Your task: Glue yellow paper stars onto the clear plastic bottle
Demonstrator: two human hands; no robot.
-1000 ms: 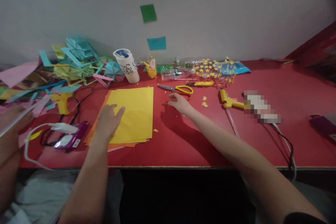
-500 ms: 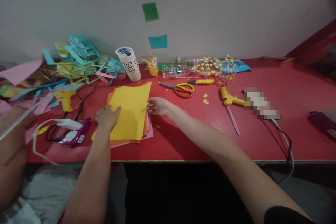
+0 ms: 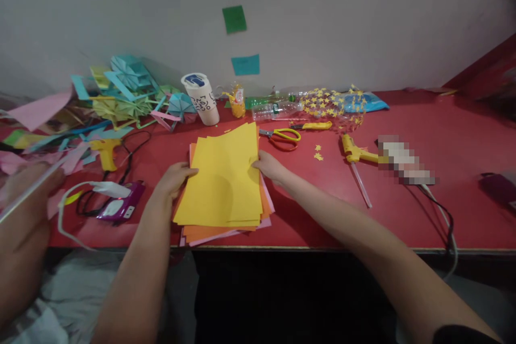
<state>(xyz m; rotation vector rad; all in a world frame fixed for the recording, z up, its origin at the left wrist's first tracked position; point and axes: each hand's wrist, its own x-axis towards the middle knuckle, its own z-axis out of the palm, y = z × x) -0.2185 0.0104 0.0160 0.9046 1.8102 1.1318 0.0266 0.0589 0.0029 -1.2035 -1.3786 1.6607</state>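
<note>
Between my hands is a stack of coloured paper [image 3: 223,177], yellow on top with orange and pink sheets showing at the edges. My left hand [image 3: 175,178] grips its left edge, thumb on top and fingers underneath, out of sight. On the right edge, my right hand [image 3: 269,166] pinches the sheets between thumb and fingers. The stack is uneven, and its near end lies close to the table's front edge. Just behind it, scissors [image 3: 285,137] with yellow and red handles are partly covered by the paper.
A paper cup [image 3: 203,102], plastic bottles [image 3: 274,110] and a yellow-handled cutter [image 3: 314,126] stand or lie at the back. Rightward is a yellow glue gun [image 3: 355,151]. Folded paper [image 3: 129,86], another glue gun [image 3: 105,153], a purple power strip [image 3: 123,204] and a co-worker's arm [image 3: 28,226] are left.
The paper stack has moved right and toward me, now covering the scissors' blades. My left hand has gone from lying on the paper to gripping its edge; my right hand has moved right.
</note>
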